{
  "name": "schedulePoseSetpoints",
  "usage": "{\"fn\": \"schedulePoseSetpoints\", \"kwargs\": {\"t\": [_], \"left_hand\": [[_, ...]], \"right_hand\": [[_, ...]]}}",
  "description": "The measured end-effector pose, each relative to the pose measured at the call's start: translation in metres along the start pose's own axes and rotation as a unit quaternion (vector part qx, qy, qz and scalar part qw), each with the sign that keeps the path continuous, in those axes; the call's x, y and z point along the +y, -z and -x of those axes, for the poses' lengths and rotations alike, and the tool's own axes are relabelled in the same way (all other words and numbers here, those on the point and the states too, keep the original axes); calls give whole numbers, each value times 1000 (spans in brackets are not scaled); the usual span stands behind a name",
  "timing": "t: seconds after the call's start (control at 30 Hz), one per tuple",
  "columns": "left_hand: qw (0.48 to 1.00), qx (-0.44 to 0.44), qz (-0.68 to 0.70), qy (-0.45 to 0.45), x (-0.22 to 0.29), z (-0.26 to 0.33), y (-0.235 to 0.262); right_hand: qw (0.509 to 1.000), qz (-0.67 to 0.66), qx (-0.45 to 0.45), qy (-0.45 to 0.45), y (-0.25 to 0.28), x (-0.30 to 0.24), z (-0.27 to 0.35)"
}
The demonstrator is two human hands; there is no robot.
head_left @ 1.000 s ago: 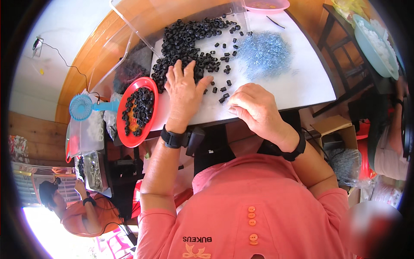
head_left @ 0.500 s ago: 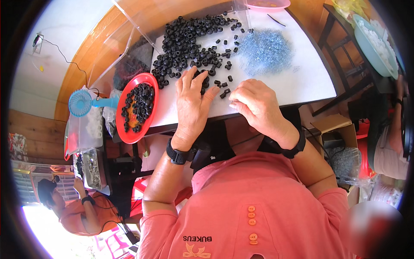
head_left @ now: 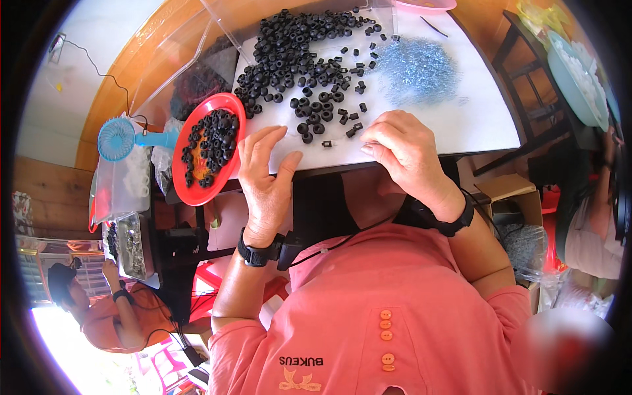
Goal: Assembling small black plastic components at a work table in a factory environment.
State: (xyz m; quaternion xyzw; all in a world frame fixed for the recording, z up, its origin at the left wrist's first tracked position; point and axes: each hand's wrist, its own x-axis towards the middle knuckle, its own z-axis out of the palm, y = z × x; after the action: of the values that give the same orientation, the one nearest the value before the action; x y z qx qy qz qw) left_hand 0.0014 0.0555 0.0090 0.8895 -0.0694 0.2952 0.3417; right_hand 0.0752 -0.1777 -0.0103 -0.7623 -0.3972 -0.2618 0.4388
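Observation:
My left hand (head_left: 266, 174) hovers at the near table edge beside the red plate (head_left: 183, 182). Its thumb and fingers are apart, with nothing between them. My right hand (head_left: 411, 158) is pinched just over the edge, on something too small to make out. Between my hands lies a small black piece (head_left: 327, 143) with a pale bit at its side. Just beyond it are round black bead-like parts (head_left: 315, 118) and smaller black cylinders (head_left: 353, 116). Farther back spreads a large heap of the black parts (head_left: 283, 49). More black parts (head_left: 214, 141) fill the plate.
A heap of thin, clear bluish pieces (head_left: 418, 71) covers the table's right side. Clear panels (head_left: 227, 29) rise at the back left. A blue handheld fan (head_left: 117, 139) stands left of the plate. Another person (head_left: 118, 316) sits at far left. An open cardboard box (head_left: 507, 187) is at right.
My left hand has moved left and back from the black parts to the table edge, opening wider. A small black piece now shows between my hands. The right hand stays pinched.

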Motion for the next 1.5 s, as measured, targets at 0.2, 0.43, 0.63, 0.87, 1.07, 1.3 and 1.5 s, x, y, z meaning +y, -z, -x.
{"fn": "schedulePoseSetpoints", "kwargs": {"t": [0.2,0.43,0.63,0.87,1.07,1.3,1.5], "left_hand": [[996,-23,-57,-71,2,-10,-9],[983,-45,-157,-87,-10,-26,-17],[988,-52,-127,-72,-17,-28,-11],[986,-63,-125,-87,-16,-27,-5],[983,-86,-146,-78,-18,-25,2],[844,-106,419,318,13,-11,15],[747,-95,573,322,23,0,6]], "right_hand": [[1000,-5,-7,-15,0,-3,-1],[999,-30,-10,-20,0,-2,0],[999,-37,-12,-35,1,-3,0],[999,-42,-7,-34,3,-4,0],[994,-99,18,-38,0,-15,2],[957,-263,-5,-126,-15,-36,-9],[932,-328,-8,-156,-28,-45,-18]]}}
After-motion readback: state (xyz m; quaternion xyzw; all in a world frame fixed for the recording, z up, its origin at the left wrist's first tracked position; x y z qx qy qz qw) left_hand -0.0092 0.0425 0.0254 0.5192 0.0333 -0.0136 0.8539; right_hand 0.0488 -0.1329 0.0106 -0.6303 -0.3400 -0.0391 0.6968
